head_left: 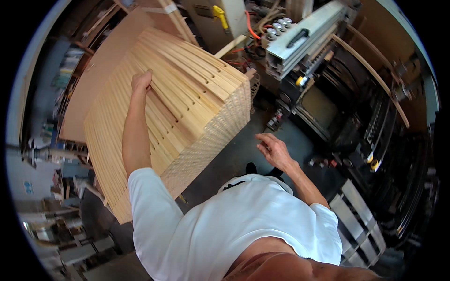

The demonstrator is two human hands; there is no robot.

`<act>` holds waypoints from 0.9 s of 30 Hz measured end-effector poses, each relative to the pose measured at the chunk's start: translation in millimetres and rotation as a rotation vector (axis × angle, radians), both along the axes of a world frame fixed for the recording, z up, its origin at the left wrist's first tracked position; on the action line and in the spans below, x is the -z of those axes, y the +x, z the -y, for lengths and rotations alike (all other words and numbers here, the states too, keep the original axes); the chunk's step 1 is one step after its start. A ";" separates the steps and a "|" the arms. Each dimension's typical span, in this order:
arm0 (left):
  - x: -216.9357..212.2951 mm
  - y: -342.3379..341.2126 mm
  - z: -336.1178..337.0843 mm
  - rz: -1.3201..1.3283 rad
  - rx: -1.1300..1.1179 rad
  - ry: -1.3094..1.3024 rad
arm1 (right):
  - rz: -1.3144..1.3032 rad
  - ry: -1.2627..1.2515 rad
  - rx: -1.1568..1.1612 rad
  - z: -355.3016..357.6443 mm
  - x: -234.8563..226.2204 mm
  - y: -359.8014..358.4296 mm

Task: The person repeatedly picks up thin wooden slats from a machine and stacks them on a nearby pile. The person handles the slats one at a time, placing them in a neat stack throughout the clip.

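A large stack of long, pale wooden slats [187,93] with drilled holes stands to my left, its end faces turned toward the floor. My left hand [141,80] reaches out over the top of the stack and curls around the edge of a slat. Whether it grips the slat or only rests on it is unclear. My right hand [273,149] hangs free in the air above the dark floor, fingers loosely spread, holding nothing. It is apart from the stack, to its right.
A dark woodworking machine [337,107] with a grey metal rail [304,35] fills the right side. A curved wooden strip [375,70] arcs over it. A brown board [101,65] lies behind the stack. A grey pallet [358,225] sits at lower right, cluttered shelves at left.
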State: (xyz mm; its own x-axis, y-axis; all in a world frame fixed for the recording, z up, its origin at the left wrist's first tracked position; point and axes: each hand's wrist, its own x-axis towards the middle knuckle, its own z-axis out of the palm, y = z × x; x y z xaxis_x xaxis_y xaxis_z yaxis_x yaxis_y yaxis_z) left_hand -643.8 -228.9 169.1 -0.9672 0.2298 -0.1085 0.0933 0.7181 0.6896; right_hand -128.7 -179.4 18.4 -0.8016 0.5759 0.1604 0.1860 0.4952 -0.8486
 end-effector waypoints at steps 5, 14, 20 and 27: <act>18.5 -28.1 -55.4 -0.123 0.078 -0.140 | 0.191 -0.036 0.216 16.1 3.6 48.5; 41.9 -24.6 -69.0 -0.262 0.192 -0.007 | -0.076 0.287 -0.077 5.3 -49.1 -35.1; 38.4 -22.4 -55.5 -0.287 0.249 -0.052 | 0.002 0.450 -0.083 -14.9 -87.6 -119.3; 32.2 27.0 -99.8 0.063 0.397 0.097 | 0.118 0.420 0.090 -20.3 -67.4 -78.6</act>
State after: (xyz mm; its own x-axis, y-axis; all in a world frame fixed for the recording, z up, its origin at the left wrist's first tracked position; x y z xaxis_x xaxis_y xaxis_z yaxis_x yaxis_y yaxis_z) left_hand -616.8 -129.1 136.9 -0.7936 0.5956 -0.1239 0.3054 0.5662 0.7656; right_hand -207.3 -159.1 85.9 -0.7782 0.5485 0.3059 0.3273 0.7699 -0.5479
